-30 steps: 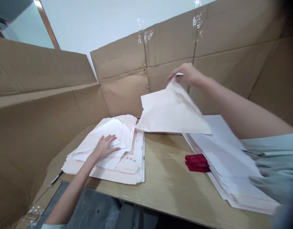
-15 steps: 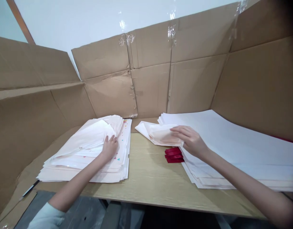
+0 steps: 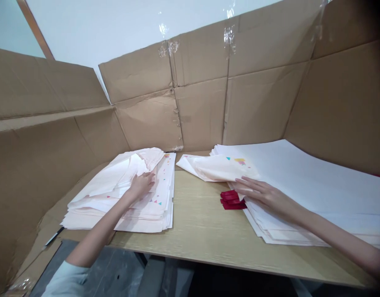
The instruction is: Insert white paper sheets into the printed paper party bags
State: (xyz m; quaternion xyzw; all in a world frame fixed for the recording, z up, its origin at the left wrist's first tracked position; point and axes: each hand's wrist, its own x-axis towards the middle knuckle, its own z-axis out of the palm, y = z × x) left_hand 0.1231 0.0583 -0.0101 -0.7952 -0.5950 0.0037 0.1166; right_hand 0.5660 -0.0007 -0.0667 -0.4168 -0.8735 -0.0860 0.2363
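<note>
Left hand: fingers slightly spread on creased paper stack. Right hand: fingers extended, parted, at thin folded sheet; satiny red bundle just below fingertips.

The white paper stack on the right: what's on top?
A creased sheet with small coloured prints extends over the left edge of the stack, the right hand at the sheet's near edge. Whatever they cover is hidden.
</note>
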